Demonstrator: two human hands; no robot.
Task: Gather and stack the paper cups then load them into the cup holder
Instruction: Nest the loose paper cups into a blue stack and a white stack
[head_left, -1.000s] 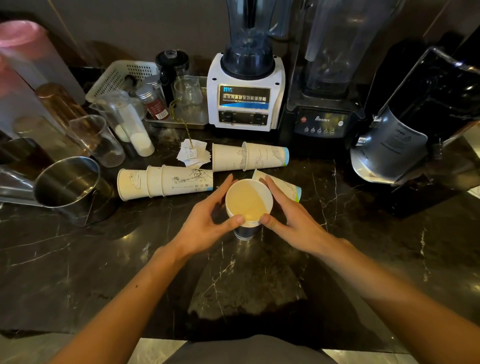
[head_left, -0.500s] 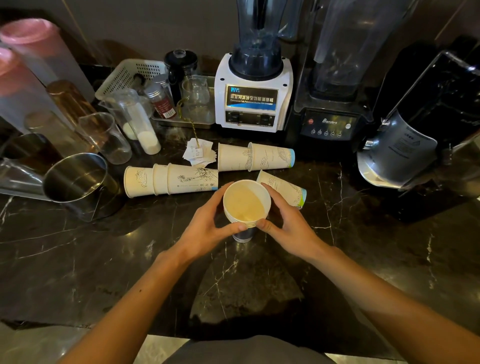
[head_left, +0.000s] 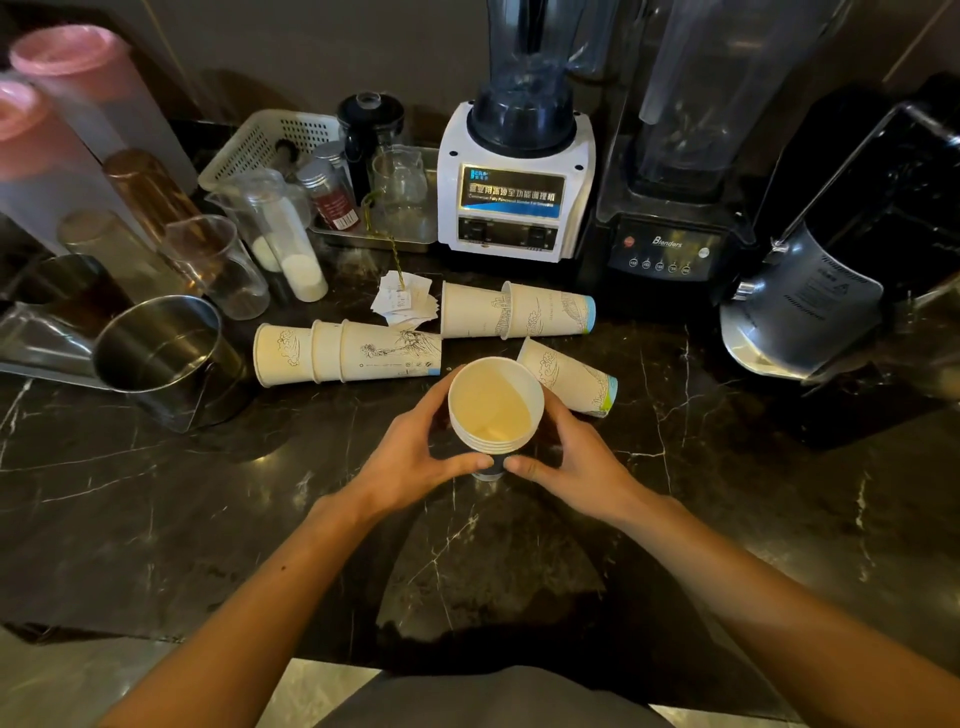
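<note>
Head view shows the left hand (head_left: 415, 457) and right hand (head_left: 566, 457), each grip closed around an upright stack of white paper cups (head_left: 493, 410) on the dark marbled surface (head_left: 208, 493), probably squaring it. Behind lie a nested row of three printed cups (head_left: 348, 353), a single tipped cup (head_left: 571, 376) and a nested pair (head_left: 517, 310), ungathered.

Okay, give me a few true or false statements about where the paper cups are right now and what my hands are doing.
1. Both the left hand and right hand hold the upright cup stack. True.
2. The three-cup group stands upright. False: it lies on its side.
3. A single cup lies right of the held stack. True.
4. The two-cup group sits in the steel pitcher. False: it lies on the counter before the white blender.
</note>
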